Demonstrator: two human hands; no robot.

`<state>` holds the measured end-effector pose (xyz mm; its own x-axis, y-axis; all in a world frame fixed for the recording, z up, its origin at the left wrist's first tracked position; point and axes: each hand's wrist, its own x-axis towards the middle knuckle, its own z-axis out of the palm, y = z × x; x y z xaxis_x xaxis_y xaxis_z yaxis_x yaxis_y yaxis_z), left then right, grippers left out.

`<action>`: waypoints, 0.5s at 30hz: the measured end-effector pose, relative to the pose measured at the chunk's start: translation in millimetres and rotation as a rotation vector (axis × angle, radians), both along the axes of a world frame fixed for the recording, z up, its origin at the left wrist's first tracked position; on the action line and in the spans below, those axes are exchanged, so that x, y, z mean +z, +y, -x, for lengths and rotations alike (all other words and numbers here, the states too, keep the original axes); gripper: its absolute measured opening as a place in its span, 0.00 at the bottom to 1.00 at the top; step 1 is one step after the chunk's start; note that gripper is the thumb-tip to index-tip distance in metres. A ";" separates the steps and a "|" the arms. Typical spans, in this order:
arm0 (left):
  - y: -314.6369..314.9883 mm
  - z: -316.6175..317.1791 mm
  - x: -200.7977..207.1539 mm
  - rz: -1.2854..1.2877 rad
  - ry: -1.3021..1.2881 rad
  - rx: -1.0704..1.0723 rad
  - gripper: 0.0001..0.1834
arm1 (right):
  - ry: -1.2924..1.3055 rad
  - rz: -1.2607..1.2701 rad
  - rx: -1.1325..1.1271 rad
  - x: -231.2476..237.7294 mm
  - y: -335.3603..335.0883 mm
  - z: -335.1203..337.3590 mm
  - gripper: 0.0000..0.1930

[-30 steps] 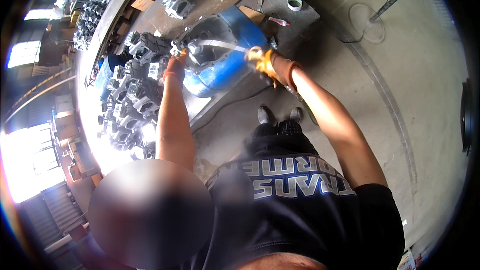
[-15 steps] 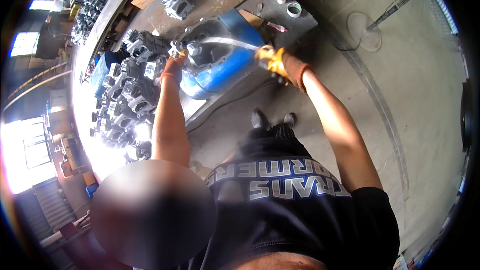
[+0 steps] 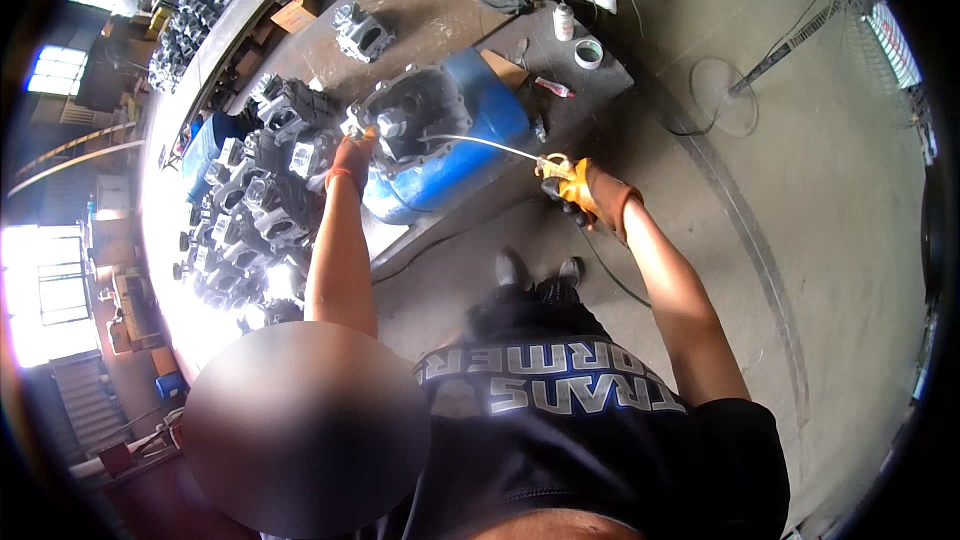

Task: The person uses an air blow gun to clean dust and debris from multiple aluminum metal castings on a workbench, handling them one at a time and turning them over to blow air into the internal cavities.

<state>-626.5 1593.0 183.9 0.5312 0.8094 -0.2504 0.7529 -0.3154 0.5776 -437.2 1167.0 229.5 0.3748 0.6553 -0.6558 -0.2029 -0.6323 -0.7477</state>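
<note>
A large grey cast-metal housing (image 3: 447, 90) with a bell-shaped open side rests on a blue plastic drum (image 3: 496, 100) at the workbench. My gloved left hand (image 3: 349, 156) grips the left edge of this housing; its fingertips are partly hidden. In my gloved right hand (image 3: 596, 196) is an air blow gun (image 3: 553, 167), its long, thin, bent nozzle reaching left to the housing's open cavity. A dark hose (image 3: 612, 273) trails below that hand. Whether the nozzle touches metal, I cannot tell.
Several grey castings (image 3: 262, 185) crowd the left side, and another casting (image 3: 360, 32) sits farther back. On the bench's right end lie a tape roll (image 3: 588, 54), a white spray can (image 3: 563, 22) and a small tube (image 3: 554, 87). A cable loop (image 3: 724, 95) lies on the floor.
My right hand has moved right and slightly nearer, drawing the blow gun back from the housing. The nozzle, blurred before, now shows sharply. My left hand stays on the housing.
</note>
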 end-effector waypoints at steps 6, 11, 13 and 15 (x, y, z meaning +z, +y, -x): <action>-16.8 -3.3 19.7 0.343 -0.153 0.163 0.21 | -0.137 0.073 -0.290 24.3 51.3 -18.2 0.10; -24.3 -14.3 13.8 0.494 -0.335 0.236 0.16 | -0.242 0.048 -0.233 19.9 60.7 -12.4 0.09; -15.0 -2.1 -0.4 0.575 -0.439 0.227 0.24 | -0.133 -0.072 -0.185 38.5 61.8 5.7 0.08; -10.1 -0.8 0.2 0.790 -0.526 0.272 0.29 | -0.202 -0.227 -0.068 52.1 55.7 18.8 0.09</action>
